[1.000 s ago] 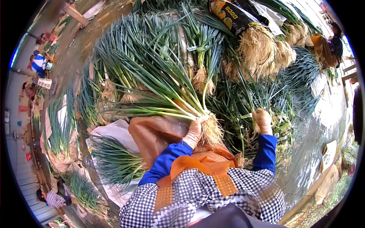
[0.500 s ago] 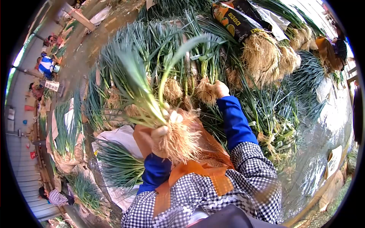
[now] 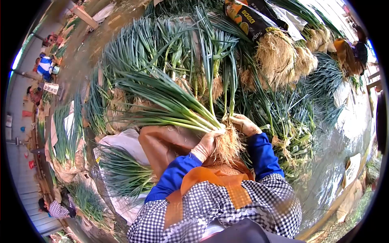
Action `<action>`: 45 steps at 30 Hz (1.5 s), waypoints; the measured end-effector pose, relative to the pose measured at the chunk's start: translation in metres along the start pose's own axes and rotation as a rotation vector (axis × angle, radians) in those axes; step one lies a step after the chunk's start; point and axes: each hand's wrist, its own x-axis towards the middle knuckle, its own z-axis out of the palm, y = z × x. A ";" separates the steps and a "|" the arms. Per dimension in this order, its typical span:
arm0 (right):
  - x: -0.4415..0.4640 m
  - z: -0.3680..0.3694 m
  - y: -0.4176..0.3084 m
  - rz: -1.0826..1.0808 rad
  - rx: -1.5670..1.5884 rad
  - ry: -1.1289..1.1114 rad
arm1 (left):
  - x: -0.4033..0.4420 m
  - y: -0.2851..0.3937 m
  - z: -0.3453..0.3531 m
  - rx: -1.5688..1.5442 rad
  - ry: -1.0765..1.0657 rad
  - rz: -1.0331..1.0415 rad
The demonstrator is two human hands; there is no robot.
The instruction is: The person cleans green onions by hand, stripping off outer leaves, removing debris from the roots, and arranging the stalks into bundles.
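My left hand (image 3: 206, 145) is wrapped round a bunch of green onions (image 3: 178, 106) just above the roots, and its green leaves fan out to the upper left. Close beside it, my right hand (image 3: 245, 124) is closed round the lower ends of a few green onion stalks (image 3: 232, 87), which stand nearly upright. Pale roots (image 3: 228, 148) hang together below both hands, so I cannot tell which belong to which bunch. Behind them lies a row of loose green onions (image 3: 142, 46). An orange-brown apron (image 3: 156, 143) covers my lap.
A black printed bag (image 3: 247, 20) with large rooted bundles (image 3: 277, 58) lies at the upper right. More green onions (image 3: 125, 170) rest on a white sheet at my left. Yellowed trimmings (image 3: 298, 141) lie to the right, beside wet ground (image 3: 328, 170). Other people sit at the edges.
My left hand has lowered its bunch and moved right. My right hand has come back from the row toward my lap with a few stalks, and the two hands are now close together.
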 end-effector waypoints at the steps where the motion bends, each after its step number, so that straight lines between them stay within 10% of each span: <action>1: 0.002 -0.001 -0.004 0.040 -0.070 -0.029 | 0.005 -0.001 -0.003 0.019 0.001 -0.020; 6: 0.037 0.019 -0.034 -0.134 -1.427 0.621 | 0.016 -0.020 -0.001 0.198 0.147 0.154; 10: 0.044 0.025 -0.024 -0.311 -1.805 0.570 | 0.027 -0.028 -0.012 0.118 0.147 0.206; 12: 0.024 0.044 -0.024 -0.038 -2.066 0.383 | 0.030 -0.022 -0.010 -0.001 0.159 0.130; 15: -0.029 0.019 -0.001 -0.593 -1.674 0.175 | 0.029 -0.018 -0.011 0.054 0.180 0.109; 18: -0.092 0.001 -0.033 -0.074 -0.981 0.655 | 0.025 -0.020 -0.009 0.116 0.164 0.252; 22: -0.113 -0.100 -0.027 0.216 -1.746 1.079 | 0.024 -0.019 -0.004 0.091 0.118 0.279; 24: -0.068 -0.043 -0.034 -0.175 -1.481 0.994 | 0.026 -0.020 -0.014 0.118 0.106 0.259; 28: 0.027 -0.018 -0.028 -0.130 -0.334 0.385 | 0.017 -0.015 -0.008 0.167 0.035 0.302; 36: 0.097 -0.011 0.050 -0.213 0.695 0.190 | 0.026 -0.020 -0.030 0.056 0.097 0.218; 38: 0.062 0.015 0.037 -0.078 0.398 0.377 | 0.017 -0.015 -0.013 0.097 0.111 0.241; 40: 0.039 -0.013 0.061 -0.503 -0.694 0.086 | 0.025 -0.018 -0.024 0.072 0.124 0.237; 41: 0.028 -0.034 0.092 -0.049 -0.232 0.148 | 0.025 -0.017 -0.023 0.071 0.122 0.237; 43: -0.030 -0.031 0.049 0.401 -1.364 0.300 | 0.022 -0.015 -0.019 -0.039 0.130 0.170; 45: -0.060 -0.090 0.049 0.804 -1.792 0.402 | 0.018 -0.013 -0.016 0.011 0.101 0.224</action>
